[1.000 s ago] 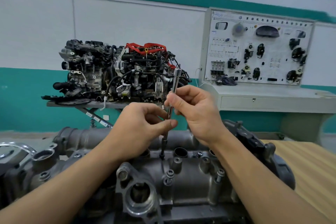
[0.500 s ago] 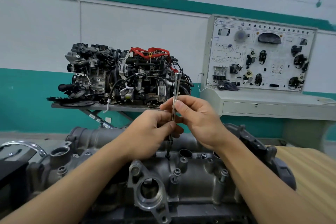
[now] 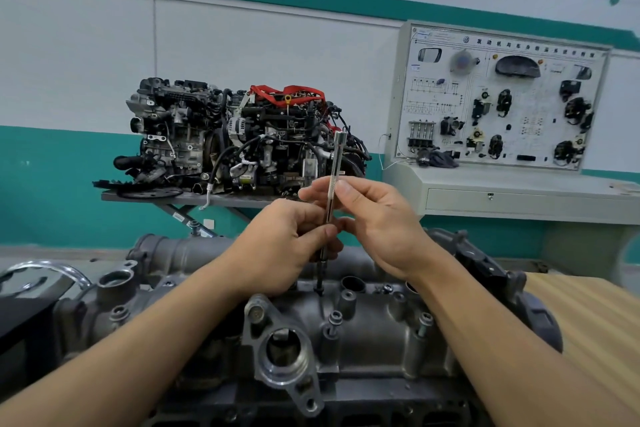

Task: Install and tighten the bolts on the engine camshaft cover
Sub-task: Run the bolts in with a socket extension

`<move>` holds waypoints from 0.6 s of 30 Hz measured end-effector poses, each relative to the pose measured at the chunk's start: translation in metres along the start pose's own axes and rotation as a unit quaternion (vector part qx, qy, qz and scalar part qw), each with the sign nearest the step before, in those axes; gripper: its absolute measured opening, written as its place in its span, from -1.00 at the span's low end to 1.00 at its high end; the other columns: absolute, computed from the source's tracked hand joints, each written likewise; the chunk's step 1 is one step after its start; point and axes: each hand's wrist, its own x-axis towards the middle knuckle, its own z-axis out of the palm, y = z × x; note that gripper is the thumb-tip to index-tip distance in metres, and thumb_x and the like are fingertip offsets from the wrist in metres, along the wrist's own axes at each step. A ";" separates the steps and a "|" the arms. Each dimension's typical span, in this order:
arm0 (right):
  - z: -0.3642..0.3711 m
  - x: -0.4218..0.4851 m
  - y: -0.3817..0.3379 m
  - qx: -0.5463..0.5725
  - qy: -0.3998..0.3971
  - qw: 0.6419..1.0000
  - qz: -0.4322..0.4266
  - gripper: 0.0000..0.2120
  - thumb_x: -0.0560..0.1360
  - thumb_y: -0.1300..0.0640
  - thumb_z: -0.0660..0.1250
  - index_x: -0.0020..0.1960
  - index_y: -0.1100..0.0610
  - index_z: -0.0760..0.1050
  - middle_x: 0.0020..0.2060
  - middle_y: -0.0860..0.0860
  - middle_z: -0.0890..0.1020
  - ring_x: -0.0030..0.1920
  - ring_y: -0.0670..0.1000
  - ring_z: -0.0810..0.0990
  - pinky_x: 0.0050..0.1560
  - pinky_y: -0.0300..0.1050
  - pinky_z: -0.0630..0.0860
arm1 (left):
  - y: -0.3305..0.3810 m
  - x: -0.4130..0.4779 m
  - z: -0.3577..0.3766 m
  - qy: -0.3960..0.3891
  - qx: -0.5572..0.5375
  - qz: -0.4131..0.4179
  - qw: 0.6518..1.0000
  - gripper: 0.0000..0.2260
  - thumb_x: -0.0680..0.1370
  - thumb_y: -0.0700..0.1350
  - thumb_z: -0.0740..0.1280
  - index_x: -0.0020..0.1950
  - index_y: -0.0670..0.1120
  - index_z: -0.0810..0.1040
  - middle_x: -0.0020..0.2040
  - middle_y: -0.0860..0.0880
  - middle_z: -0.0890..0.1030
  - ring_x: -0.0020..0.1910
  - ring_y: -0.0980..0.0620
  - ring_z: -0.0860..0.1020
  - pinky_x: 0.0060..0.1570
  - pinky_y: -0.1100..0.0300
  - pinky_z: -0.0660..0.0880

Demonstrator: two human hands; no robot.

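Head view: both hands are on the extension bar [image 3: 331, 191], which stands nearly upright, its tip down on a bolt [image 3: 319, 290] at the far edge of the camshaft cover [image 3: 374, 333]. The left hand [image 3: 280, 250] is wrapped around the lower shaft, thumb pressed against it. The right hand [image 3: 377, 222] pinches the knurled middle between thumb and fingertips. More bolts [image 3: 335, 317] stand along the cover's near side. Behind, a display engine [image 3: 239, 139] sits on a stand
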 end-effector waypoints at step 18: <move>-0.001 0.000 0.001 -0.021 0.018 1.000 -0.001 -0.79 0.66 0.18 0.17 0.06 0.16 0.59 -0.04 0.05 0.73 -0.08 -0.03 0.68 -0.17 -0.20 0.58 | 0.001 0.000 0.000 -0.007 0.082 0.007 0.997 -0.83 0.64 -0.22 0.30 -0.03 -0.25 0.67 -0.15 -0.07 0.74 -0.17 0.09 0.71 -0.03 0.11 0.64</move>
